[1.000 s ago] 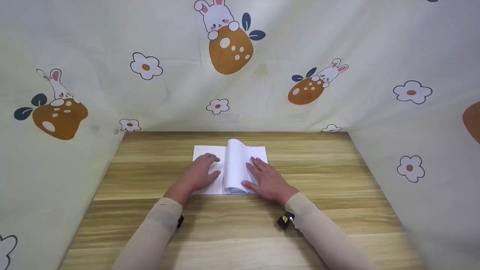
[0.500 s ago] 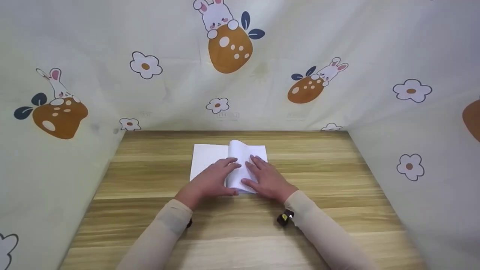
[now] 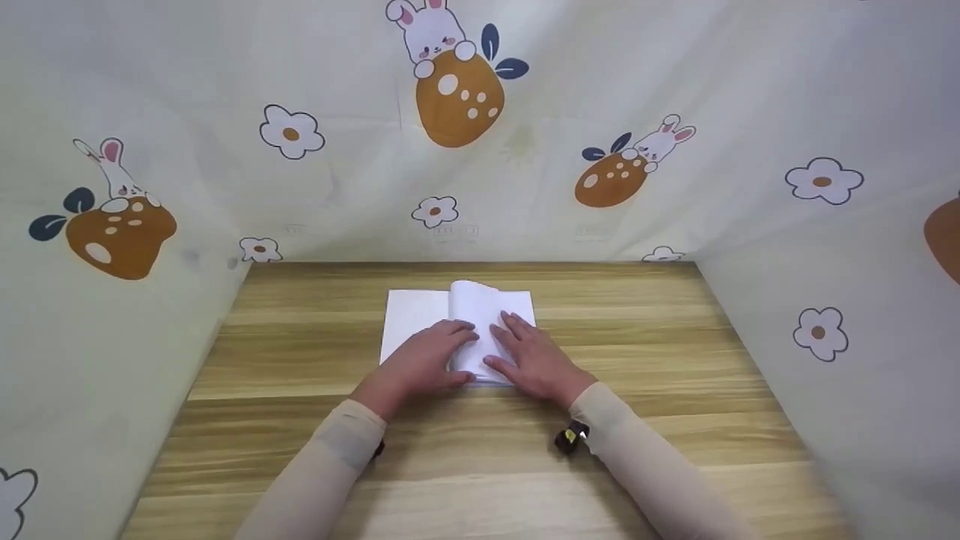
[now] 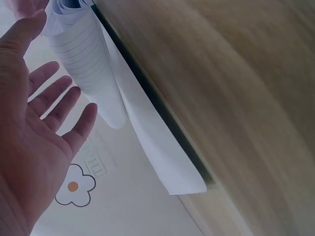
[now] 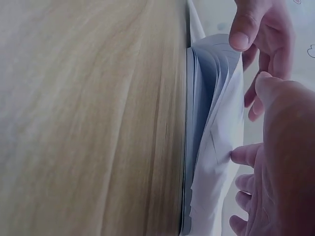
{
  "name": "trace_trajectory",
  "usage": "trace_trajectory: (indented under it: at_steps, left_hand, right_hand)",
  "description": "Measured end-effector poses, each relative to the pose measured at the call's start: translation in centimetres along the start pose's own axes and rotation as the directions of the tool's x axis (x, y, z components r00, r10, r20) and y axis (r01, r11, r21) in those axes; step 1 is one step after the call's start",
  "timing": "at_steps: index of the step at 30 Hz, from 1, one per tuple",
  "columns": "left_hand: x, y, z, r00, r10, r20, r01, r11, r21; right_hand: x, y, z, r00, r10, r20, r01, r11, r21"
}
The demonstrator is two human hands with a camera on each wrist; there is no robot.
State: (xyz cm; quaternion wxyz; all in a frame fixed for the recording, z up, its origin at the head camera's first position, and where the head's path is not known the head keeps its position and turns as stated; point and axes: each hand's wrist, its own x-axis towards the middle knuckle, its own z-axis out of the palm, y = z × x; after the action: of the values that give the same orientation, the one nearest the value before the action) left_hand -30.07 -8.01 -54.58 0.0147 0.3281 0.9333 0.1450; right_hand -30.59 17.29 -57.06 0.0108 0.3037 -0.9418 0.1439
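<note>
An open notebook [image 3: 414, 315] with white pages lies on the wooden table. Several of its pages [image 3: 474, 304] curl up in a loop near the middle and lean over the right half; lines show on them in the left wrist view. My left hand [image 3: 427, 361] is at the left side of this loop, fingers spread and loosely bent, thumb by the near edge. In the right wrist view its thumb touches or nearly touches the curled sheets [image 5: 224, 98]. My right hand [image 3: 538, 361] rests with extended fingers on the right side of the pages, a fingertip touching the paper.
The wood-grain table [image 3: 480, 465] stretches around the notebook. Pale cloth walls [image 3: 360, 180] printed with rabbits and flowers enclose it at the back and both sides. A small black item [image 3: 571, 436] sits at the right wrist.
My left hand has moved right, from the left page to the curled pages. The loop now leans flatter toward the right, its top shifted slightly left. The right hand stays in place.
</note>
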Motion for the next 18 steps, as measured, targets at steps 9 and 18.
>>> trace_trajectory:
  at_steps: [9,18]
  left_hand:
    - [-1.1,0.2,-0.5,0.994,0.047,-0.102,-0.04,0.997,0.07]
    - [-2.3,0.1,0.0,0.966,-0.064,-0.249,0.055,0.998,-0.042]
  right_hand:
    - [-1.3,0.5,-1.3,0.998,0.026,-0.052,-0.023,0.999,0.05]
    - [-2.7,1.4,-1.4,0.997,0.059,-0.053,-0.056,0.997,0.057]
